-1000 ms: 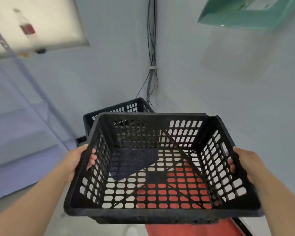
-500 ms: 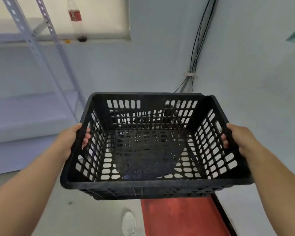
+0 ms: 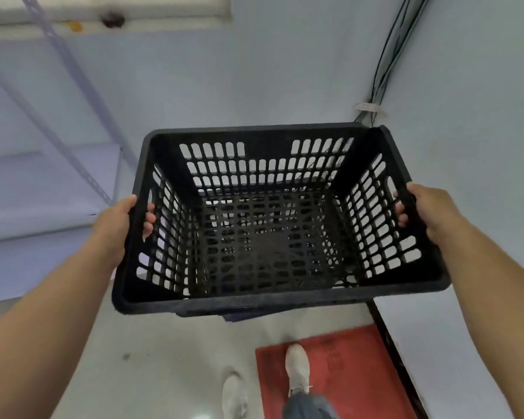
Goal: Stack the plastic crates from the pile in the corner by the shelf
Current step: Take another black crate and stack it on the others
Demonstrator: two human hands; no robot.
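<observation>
While both hands carry it, the black plastic crate hangs level in the air in front of the person, open side up, above the pale floor and close to the corner where the 2 walls meet. The left hand has its grip clenched on the left rim, thumb outside and fingers hooked over into the crate; the right hand grasps the right rim the same way, its fingertips showing through the slotted wall. Holding opposite short sides at mid-length keeps the load balanced and the base flat, which is what a crate needs if it is to drop squarely into another.

Through the lattice bottom a second dark grid seems to show, and a dark edge peeks out under the near rim (probably a crate already standing below, though I cannot tell for certain). If so, the carried crate is lined up over it and lowering is the step in hand.

To the left stands the metal shelf; cables run down the corner. 2 pale shoes, one on a red mat, show below.
</observation>
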